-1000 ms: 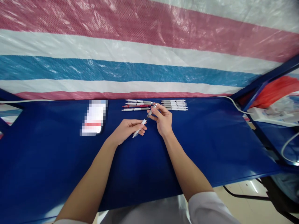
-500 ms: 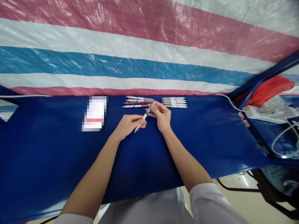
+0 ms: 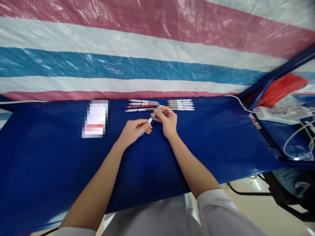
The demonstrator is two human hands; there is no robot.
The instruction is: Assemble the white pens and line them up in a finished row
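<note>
A white pen (image 3: 150, 120) with a grey grip and silver tip slants up and to the right between my two hands, above the blue table (image 3: 147, 167). My left hand (image 3: 135, 130) is closed on its white lower barrel. Near the silver tip, the fingers of my right hand (image 3: 168, 121) pinch the grey end. Just behind the hands lies a group of pens on the left, white ones with a red pen (image 3: 140, 106) among them. To the right is a stack of several white and grey pens (image 3: 180, 103), lying side by side.
A blurred white paper or packet (image 3: 95, 118) lies on the left of the table. A striped plastic sheet (image 3: 128, 68) hangs along the back edge. At the right are a white power strip (image 3: 273, 116), a red plastic bag (image 3: 283, 90) and a looped white cable (image 3: 285, 149).
The whole scene has shifted slightly left and up in view. Both hands keep their hold on the pen, with the right fingers now a little further over its grey end.
</note>
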